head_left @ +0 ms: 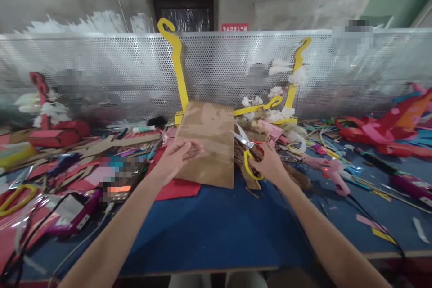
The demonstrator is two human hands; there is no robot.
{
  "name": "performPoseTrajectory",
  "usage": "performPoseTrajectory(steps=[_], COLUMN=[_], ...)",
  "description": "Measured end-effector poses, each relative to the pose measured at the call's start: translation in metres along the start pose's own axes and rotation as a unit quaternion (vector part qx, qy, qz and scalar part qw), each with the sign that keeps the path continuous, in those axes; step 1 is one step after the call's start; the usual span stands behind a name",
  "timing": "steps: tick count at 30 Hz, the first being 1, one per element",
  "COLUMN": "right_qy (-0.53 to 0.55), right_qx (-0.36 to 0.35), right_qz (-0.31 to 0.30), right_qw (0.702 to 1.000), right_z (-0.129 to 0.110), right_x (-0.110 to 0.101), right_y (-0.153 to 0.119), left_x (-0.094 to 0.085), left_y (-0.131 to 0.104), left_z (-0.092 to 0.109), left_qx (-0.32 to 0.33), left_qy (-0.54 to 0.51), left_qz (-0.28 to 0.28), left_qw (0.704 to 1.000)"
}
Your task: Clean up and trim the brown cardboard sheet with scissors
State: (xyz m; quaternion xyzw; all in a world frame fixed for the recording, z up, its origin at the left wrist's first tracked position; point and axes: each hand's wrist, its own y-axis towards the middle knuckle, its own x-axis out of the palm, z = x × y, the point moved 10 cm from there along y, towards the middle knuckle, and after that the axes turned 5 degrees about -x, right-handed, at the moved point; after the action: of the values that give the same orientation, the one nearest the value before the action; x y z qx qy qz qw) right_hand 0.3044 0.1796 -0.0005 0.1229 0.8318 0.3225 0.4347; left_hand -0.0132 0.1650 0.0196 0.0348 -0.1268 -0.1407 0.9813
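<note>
A sheet of brown paper slopes up over the clutter in the middle, its upper edge curled. In front of its left half is my left hand, fingers drawn together in a pinch; whatever is between the fingertips is too small to make out. At the sheet's right edge, my right hand grips a pair of scissors with yellow handles. The scissor blades are parted and point up and left, close to the paper. Red material lies partly beneath the sheet.
Yellow hooked stands rise behind the paper, one decorated with white flowers. A pink glue gun with a cable lies right. Scraps, a phone and other scissors lie left. A perforated metal panel borders the blue table.
</note>
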Motion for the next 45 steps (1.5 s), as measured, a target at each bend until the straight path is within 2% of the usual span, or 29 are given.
performPoseTrajectory(steps=[3, 8, 10, 12, 15, 17, 20, 26, 32, 39, 45], right_qy=[0.018, 0.028, 0.002, -0.001, 0.069, 0.111, 0.161, 0.277, 0.312, 0.326, 0.363], right_qx=[-0.071, -0.155, -0.146, -0.137, -0.179, -0.198, -0.153, -0.035, -0.036, -0.021, 0.022], right_qz=[-0.069, -0.202, -0.194, -0.125, -0.050, -0.063, -0.121, -0.146, -0.166, -0.200, -0.171], right_qw=[0.995, 0.967, 0.970, 0.983, 0.980, 0.972, 0.967, 0.949, 0.935, 0.924, 0.916], right_z=[-0.028, -0.070, -0.076, -0.086, -0.122, -0.148, -0.169, -0.171, -0.170, -0.171, -0.154], right_x=[0.010, 0.030, 0.027, 0.011, -0.009, -0.007, 0.012, 0.037, 0.038, 0.037, 0.032], right_y=[-0.006, -0.023, -0.022, -0.017, -0.018, -0.021, -0.021, -0.006, -0.008, -0.017, -0.014], left_x=[0.011, 0.024, 0.029, 0.033, 0.040, 0.046, 0.049, 0.050, 0.055, 0.073, 0.080], left_y=[0.004, -0.001, -0.005, -0.009, -0.013, -0.015, -0.017, -0.017, -0.023, -0.033, -0.038], left_z=[-0.019, -0.038, -0.045, -0.050, -0.054, -0.058, -0.063, -0.070, -0.075, -0.077, -0.077], left_qx=[-0.041, -0.074, -0.092, -0.101, -0.106, -0.113, -0.119, -0.112, -0.143, -0.186, -0.228], left_qy=[-0.098, -0.162, -0.183, -0.198, -0.211, -0.210, -0.201, -0.213, -0.237, -0.267, -0.310], left_qz=[-0.019, -0.044, -0.049, -0.048, -0.047, -0.053, -0.056, -0.057, -0.076, -0.124, -0.150], left_qw=[0.994, 0.983, 0.978, 0.974, 0.971, 0.970, 0.971, 0.969, 0.958, 0.937, 0.911])
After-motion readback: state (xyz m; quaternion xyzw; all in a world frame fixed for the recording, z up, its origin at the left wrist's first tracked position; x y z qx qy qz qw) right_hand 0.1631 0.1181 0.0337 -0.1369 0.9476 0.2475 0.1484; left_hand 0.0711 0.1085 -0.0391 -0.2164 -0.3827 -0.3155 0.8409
